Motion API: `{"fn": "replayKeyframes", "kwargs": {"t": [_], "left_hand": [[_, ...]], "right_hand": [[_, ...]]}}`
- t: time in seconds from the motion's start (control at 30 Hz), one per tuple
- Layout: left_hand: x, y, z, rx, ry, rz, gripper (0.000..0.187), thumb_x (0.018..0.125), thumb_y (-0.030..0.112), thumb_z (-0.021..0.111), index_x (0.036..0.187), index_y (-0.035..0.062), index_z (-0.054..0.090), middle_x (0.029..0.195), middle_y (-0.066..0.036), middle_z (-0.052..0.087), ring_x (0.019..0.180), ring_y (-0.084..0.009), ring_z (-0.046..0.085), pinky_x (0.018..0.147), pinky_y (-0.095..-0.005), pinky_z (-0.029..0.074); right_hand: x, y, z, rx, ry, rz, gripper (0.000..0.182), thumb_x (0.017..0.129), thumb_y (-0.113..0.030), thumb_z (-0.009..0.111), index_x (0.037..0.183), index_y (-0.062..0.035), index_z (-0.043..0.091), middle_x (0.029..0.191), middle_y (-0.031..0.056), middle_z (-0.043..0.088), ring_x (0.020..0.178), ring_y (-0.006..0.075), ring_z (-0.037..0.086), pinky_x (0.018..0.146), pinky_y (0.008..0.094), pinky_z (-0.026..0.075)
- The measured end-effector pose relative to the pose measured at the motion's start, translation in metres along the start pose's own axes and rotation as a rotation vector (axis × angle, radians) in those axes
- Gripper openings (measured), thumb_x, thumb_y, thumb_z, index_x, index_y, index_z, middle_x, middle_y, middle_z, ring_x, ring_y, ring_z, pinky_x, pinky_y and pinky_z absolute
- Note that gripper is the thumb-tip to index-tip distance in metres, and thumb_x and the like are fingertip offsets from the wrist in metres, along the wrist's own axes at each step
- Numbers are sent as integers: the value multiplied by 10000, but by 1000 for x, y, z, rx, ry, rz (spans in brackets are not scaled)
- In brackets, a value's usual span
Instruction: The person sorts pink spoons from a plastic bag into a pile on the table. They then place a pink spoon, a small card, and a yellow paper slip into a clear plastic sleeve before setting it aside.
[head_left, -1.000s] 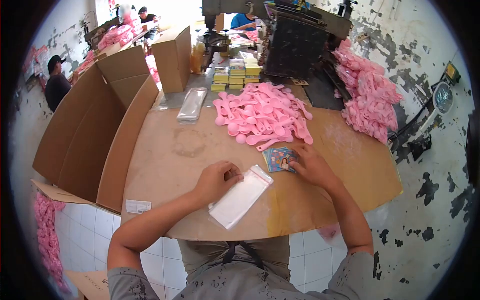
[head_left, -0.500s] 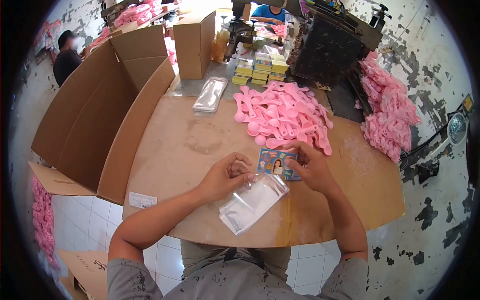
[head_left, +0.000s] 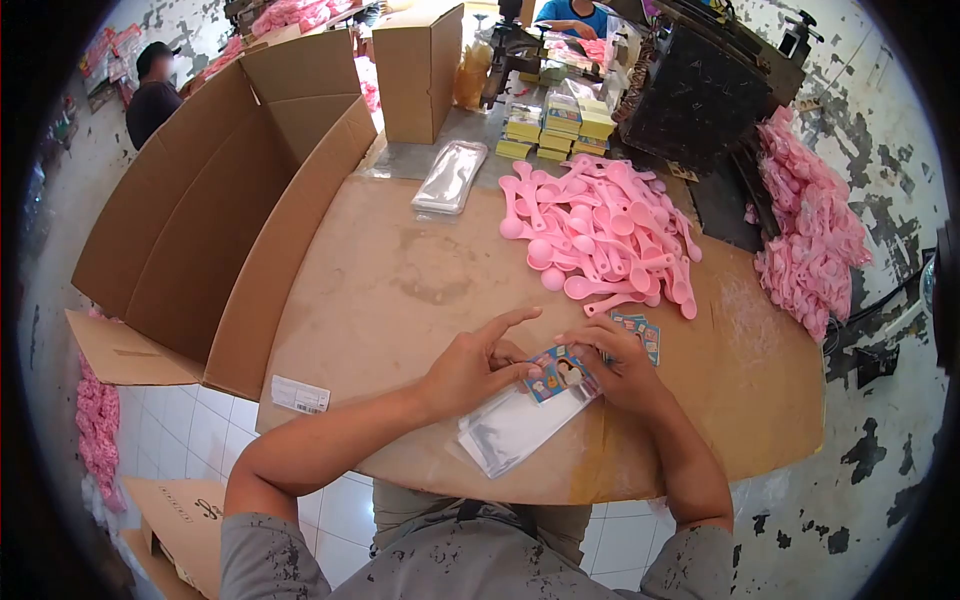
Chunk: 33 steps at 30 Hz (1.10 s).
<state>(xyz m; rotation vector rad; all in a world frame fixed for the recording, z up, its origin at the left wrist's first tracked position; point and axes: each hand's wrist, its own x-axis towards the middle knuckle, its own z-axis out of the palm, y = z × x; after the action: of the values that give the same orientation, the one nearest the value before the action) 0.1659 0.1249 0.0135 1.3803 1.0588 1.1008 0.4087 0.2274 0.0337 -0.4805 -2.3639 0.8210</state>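
Note:
A small blue printed card (head_left: 546,386) is tilted over the upper end of a clear plastic bag (head_left: 515,432) on the cardboard-topped table. The fingers of my right hand (head_left: 622,368) are closed on its upper right side. My left hand (head_left: 470,368) pinches with its thumb at the bag's mouth, by the card's left edge, while its index finger points outward. More of the same cards (head_left: 645,338) lie fanned just beyond my right hand. A heap of pink plastic scoops (head_left: 600,230) spreads over the table in front of both hands.
A large open cardboard box (head_left: 215,215) stands at the left. Another stack of clear bags (head_left: 450,178) lies toward the back, near stacked cards (head_left: 555,125). A dark machine (head_left: 690,95) and bundled pink packs (head_left: 810,220) are at the right. Two people sit farther off.
My right hand has brought one card down onto the bag's mouth, leaving other cards on the table behind it. My left hand has come in to the card's edge. The view has shifted slightly.

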Motion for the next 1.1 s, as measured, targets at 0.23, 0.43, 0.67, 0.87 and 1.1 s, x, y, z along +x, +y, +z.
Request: {"fn": "replayKeyframes", "kwargs": {"t": [0.23, 0.43, 0.67, 0.87, 1.1], "left_hand": [[0, 3, 2, 53, -26, -4, 659, 1003, 2, 688, 1579, 68, 375, 1061, -123, 771, 934, -95, 706, 801, -272, 579], [-1, 0, -1, -2, -65, -11, 619, 1021, 6, 659, 1572, 49, 380, 1110, -125, 761, 979, -105, 699, 834, -268, 567], [2, -13, 1, -88, 5, 51, 539, 1037, 38, 652, 1535, 41, 446, 1050, -105, 769, 938, -94, 698, 807, -279, 563], [-1, -7, -3, -28, -55, -8, 502, 1039, 4, 632, 1513, 19, 467, 1074, -94, 747, 959, -102, 691, 832, -264, 566], [-1, -9, -1, -143, -43, -72, 377, 1052, 46, 633, 1419, -10, 568, 1081, -92, 755, 983, -93, 691, 823, -261, 570]], "right_hand": [[-12, -10, 25, 401, 270, 310, 341, 952, -82, 764, 1268, -35, 643, 938, 33, 729, 759, 71, 647, 643, 258, 509], [-14, -4, 19, 162, 112, 162, 282, 942, -68, 779, 1193, -3, 668, 977, 55, 746, 802, 61, 662, 659, 212, 505], [-9, -22, 15, 367, 188, 441, 204, 966, -104, 744, 1164, -53, 731, 961, 68, 721, 843, 144, 673, 754, 294, 526], [-3, -19, 6, -41, -7, 19, 109, 929, -81, 745, 1033, -67, 773, 1043, 96, 699, 1058, 239, 651, 891, 352, 519], [2, 69, -58, -307, 704, 241, 204, 957, -84, 713, 1148, -16, 731, 1168, 111, 699, 1139, 298, 631, 961, 377, 504]]}}
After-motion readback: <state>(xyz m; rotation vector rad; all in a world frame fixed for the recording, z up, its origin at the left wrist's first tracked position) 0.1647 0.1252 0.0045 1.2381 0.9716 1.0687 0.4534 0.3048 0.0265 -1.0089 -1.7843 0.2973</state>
